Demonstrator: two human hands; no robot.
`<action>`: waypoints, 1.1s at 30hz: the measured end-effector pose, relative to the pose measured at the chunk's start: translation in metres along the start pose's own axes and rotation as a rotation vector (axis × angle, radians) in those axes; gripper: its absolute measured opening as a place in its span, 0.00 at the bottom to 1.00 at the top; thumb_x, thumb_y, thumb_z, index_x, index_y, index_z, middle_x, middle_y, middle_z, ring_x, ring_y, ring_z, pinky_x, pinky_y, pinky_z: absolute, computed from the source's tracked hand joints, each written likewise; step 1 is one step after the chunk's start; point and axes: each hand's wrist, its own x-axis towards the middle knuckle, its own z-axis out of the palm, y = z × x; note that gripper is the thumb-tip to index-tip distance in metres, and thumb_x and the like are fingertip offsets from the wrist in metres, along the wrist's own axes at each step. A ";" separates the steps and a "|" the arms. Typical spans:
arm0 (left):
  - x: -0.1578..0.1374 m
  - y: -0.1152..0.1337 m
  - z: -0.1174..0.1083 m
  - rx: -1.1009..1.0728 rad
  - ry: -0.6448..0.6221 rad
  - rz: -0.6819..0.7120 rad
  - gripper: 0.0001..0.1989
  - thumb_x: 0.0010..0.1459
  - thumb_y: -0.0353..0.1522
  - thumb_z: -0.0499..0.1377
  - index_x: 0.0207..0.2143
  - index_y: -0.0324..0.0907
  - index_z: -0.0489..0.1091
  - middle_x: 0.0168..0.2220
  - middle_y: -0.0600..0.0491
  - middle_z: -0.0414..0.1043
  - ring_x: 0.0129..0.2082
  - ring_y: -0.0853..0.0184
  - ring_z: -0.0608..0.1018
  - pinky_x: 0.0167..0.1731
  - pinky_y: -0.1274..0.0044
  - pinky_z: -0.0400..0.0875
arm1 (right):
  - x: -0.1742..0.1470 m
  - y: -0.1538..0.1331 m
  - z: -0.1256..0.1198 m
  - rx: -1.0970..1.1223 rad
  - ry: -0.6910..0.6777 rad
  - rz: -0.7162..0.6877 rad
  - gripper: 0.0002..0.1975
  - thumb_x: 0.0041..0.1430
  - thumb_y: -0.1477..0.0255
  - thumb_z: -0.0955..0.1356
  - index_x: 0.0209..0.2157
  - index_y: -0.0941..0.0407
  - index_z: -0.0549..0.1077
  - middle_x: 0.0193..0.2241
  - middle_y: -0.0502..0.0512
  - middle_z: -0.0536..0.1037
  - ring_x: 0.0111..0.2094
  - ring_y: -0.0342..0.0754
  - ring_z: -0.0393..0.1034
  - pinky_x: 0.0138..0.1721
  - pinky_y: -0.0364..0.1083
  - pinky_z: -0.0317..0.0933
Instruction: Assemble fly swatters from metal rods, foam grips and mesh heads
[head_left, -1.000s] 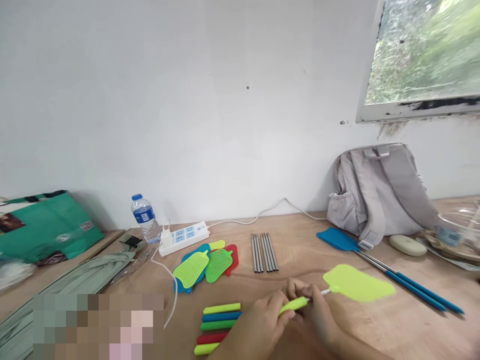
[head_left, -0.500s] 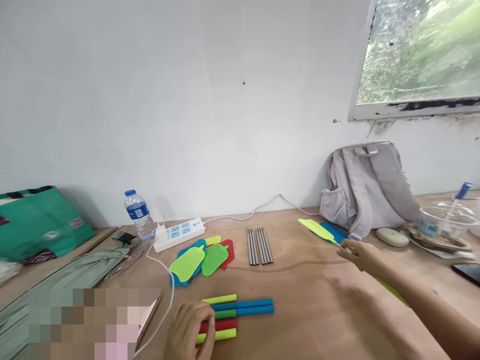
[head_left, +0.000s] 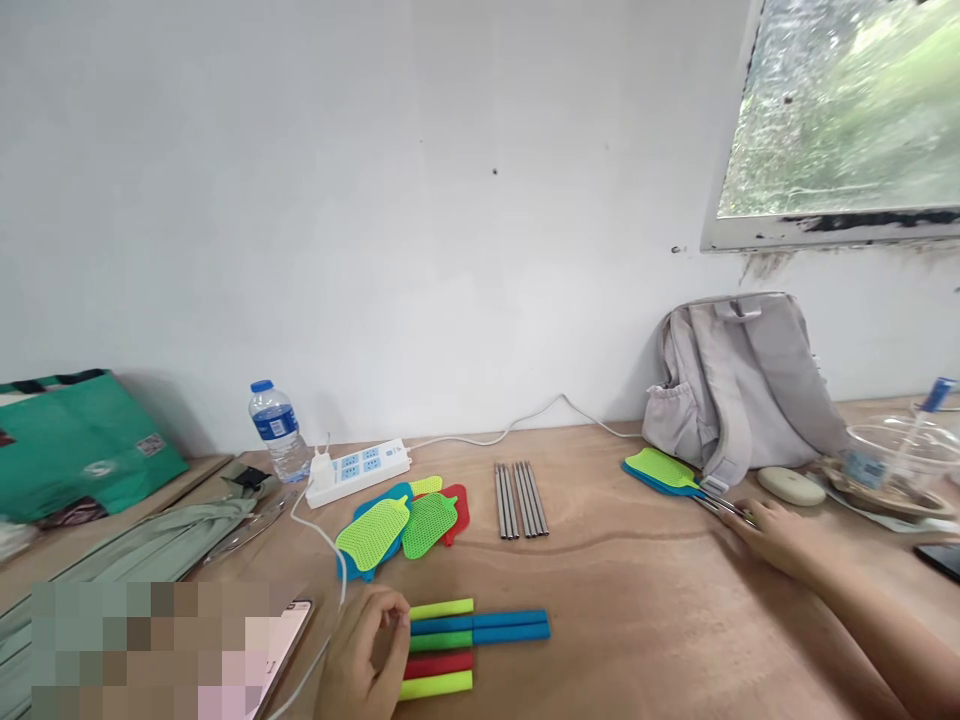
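My right hand point(head_left: 772, 535) is low over the table at the right, its fingers on the metal rod of a yellow-green fly swatter point(head_left: 660, 467). That swatter lies on a blue fly swatter point(head_left: 639, 480); the handle ends are hidden by the hand and arm. My left hand point(head_left: 365, 650) rests near the bottom, fingers curled toward the thumb, beside the left ends of several coloured tubes point(head_left: 442, 665). Whether it pinches anything is hidden. Beyond it lie loose perforated swatter heads point(head_left: 373, 535) in yellow-green, blue, green and red. Several metal rods point(head_left: 521, 500) lie in two groups mid-table.
A power strip point(head_left: 360, 472) with its white cable and a water bottle point(head_left: 279, 430) stand at the back left. A green bag point(head_left: 90, 440) is farther left. On the right are a grey backpack point(head_left: 739, 390), an oval beige case point(head_left: 791, 486) and a plastic cup point(head_left: 904, 450).
My right hand has lowered the yellow-green swatter, which was raised and tilted, onto the blue one. My left hand has shifted slightly left, off the tubes, and curled.
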 end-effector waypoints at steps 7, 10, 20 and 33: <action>0.003 0.001 0.004 -0.064 -0.097 -0.092 0.06 0.53 0.34 0.48 0.25 0.43 0.61 0.24 0.54 0.63 0.26 0.68 0.68 0.27 0.78 0.66 | -0.025 -0.011 -0.003 -0.014 -0.065 -0.115 0.19 0.51 0.64 0.59 0.43 0.57 0.67 0.37 0.64 0.74 0.39 0.57 0.68 0.38 0.51 0.60; 0.002 -0.001 0.007 -0.077 -0.148 -0.117 0.06 0.54 0.33 0.48 0.26 0.43 0.60 0.26 0.54 0.63 0.27 0.68 0.68 0.27 0.78 0.66 | -0.027 -0.016 -0.005 -0.067 -0.027 -0.132 0.17 0.51 0.66 0.59 0.40 0.56 0.68 0.38 0.64 0.74 0.37 0.58 0.68 0.37 0.53 0.59; -0.005 0.014 0.015 0.043 -0.249 0.030 0.05 0.52 0.28 0.47 0.26 0.42 0.61 0.30 0.52 0.64 0.32 0.65 0.68 0.33 0.75 0.63 | -0.069 -0.174 0.006 0.456 -0.155 -0.628 0.15 0.51 0.78 0.58 0.39 0.53 0.66 0.38 0.56 0.69 0.39 0.49 0.65 0.42 0.48 0.58; -0.017 0.063 0.061 0.226 -0.362 0.215 0.07 0.47 0.29 0.53 0.32 0.44 0.65 0.36 0.53 0.65 0.37 0.63 0.64 0.44 0.67 0.54 | -0.028 -0.236 0.040 0.480 -0.150 -0.751 0.11 0.46 0.83 0.58 0.29 0.56 0.65 0.33 0.55 0.66 0.35 0.47 0.62 0.39 0.46 0.57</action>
